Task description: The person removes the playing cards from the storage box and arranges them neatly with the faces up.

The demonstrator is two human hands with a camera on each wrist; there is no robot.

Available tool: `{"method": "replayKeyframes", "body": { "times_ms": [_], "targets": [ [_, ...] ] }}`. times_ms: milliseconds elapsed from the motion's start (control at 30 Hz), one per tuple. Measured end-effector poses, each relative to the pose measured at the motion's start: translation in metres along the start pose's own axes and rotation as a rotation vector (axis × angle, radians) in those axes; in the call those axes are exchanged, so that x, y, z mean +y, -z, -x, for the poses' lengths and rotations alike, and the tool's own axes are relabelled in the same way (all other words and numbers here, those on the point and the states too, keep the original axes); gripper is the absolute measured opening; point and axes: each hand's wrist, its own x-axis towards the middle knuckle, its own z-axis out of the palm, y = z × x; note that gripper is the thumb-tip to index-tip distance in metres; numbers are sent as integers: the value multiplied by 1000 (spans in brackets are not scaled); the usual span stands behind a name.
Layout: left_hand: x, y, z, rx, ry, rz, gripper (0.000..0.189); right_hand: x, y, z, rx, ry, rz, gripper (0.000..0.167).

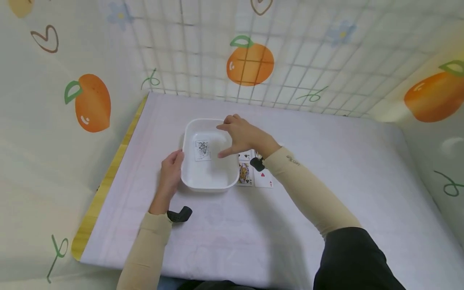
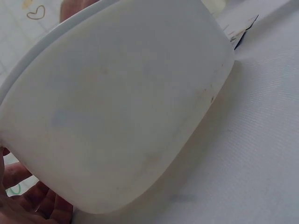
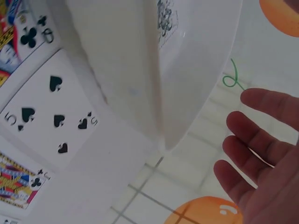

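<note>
A white plastic basin [image 1: 214, 177] with rounded corners stands on the cloth, and a black-and-white joker card [image 1: 202, 150] lies face up inside it. At the basin's left wall my left hand [image 1: 172, 173] grips the rim; in the left wrist view its fingers show partly behind the wall. My right hand [image 1: 243, 135] hovers over the basin's right side with thumb and fingers spread, holding nothing. Just right of the basin lie a queen of clubs [image 1: 245, 174], an ace of hearts [image 1: 264, 179], a five of spades [image 3: 42, 100] and a jack of clubs [image 3: 21, 179], partly hidden.
White cloth [image 1: 344, 181] covers the table, with a yellow wooden edge [image 1: 108, 183] bare along the left. Behind it stands a wire grid [image 1: 290, 72] under a sheet printed with oranges. Black wrist cameras [image 1: 180, 214] sit on both sleeves.
</note>
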Motion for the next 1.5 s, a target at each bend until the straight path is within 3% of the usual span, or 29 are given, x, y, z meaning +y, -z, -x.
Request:
{"method": "replayKeyframes", "body": {
  "times_ms": [533, 933, 1500],
  "targets": [
    [-1, 4, -3, -16, -20, 24, 45, -12, -16, -35, -60, 3, -31, 95],
    [0, 4, -5, -8, -8, 15, 44, -19, -25, -54, -55, 66, -8, 91],
    [-3, 5, -10, 8, -40, 36, 40, -20, -50, -78, -139, 19, -8, 94]
  ]
}}
